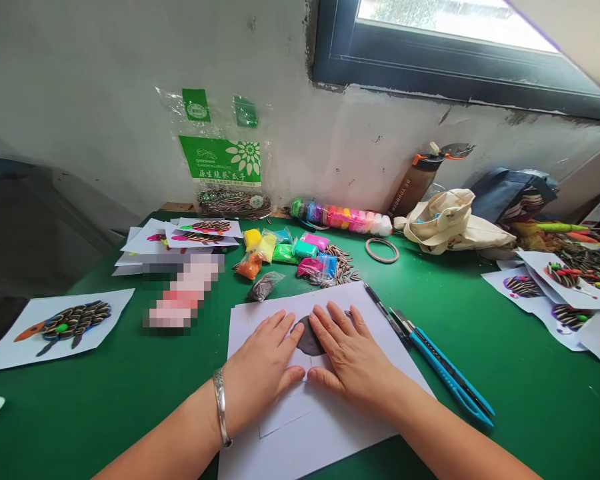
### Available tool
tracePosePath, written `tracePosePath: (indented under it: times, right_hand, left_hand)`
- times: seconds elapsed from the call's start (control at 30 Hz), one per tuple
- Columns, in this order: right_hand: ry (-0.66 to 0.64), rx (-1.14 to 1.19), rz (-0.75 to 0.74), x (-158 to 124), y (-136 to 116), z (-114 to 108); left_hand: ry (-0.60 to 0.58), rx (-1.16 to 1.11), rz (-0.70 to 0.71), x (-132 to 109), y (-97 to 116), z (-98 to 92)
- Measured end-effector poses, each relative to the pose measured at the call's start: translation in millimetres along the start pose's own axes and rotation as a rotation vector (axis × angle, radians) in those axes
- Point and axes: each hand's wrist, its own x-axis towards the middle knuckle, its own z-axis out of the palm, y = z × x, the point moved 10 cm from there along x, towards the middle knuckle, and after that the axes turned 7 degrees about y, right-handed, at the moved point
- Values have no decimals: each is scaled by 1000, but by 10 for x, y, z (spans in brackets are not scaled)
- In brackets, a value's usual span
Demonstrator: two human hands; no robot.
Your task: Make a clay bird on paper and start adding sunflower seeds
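Two bare hands, both palms down, fingers extended and flat. Left hand [267, 360] lay on the white paper [340, 430], index fingertip at the left edge of a dark grey clay disc [309, 337]. Right hand [353, 357] lay opposite, fingers over the disc's right edge. Disc sat flat on the paper's upper half, between the hands; thumbs near each other just below it. Silver bracelet [221, 408] on left wrist. Paper rested on the green surface [105, 407]. Black pen [377, 303] and blue-handled tool [453, 377] lay along the paper's right side. Past the top edge: small packet of dark material [265, 286], coloured clay packets [285, 253], loose striped seeds [341, 260]. Tape ring [381, 251] lay right of the seeds. Seed-covered bird picture [75, 325] lay far left, well apart from the paper.
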Motion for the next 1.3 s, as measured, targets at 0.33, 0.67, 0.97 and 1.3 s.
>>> tracePosePath:
  times: [0.33,0.67,0.97,1.3]
  right_hand:
    - [66,-14,73,0,228,-174]
    - [368,142,56,-53,300,-539]
    - [71,235,-12,-90,90,-472]
    - [-90,152,7,-132,95,-319]
  left_hand:
    - [-36,25,-8,13,14,6]
    - [-23,-5,-16,0,-90,-85]
    - [-79,73,48,16,69,-86]
    - [-204,34,7,-10,97,-5]
